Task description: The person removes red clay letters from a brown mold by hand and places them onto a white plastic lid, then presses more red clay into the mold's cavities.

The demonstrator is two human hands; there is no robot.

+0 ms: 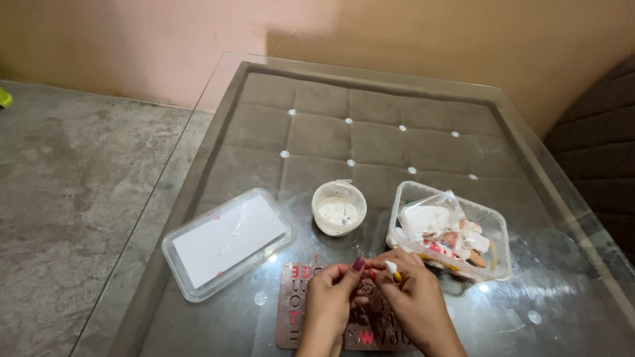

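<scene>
Both hands meet over the near end of the glass surface [529, 198]. The right hand [413, 294] pinches a small white and yellow tool [392, 270], which stands nearly upright with its white tip pointing far. The left hand [331, 294] is closed on something too small to tell. Under them lies a brown letter mould [294, 311], long side going left to right. Far from the hands stands a round white cup [338, 208]; left lies a flat clear lid [228, 241], right a clear box [493, 248] with packets.
</scene>
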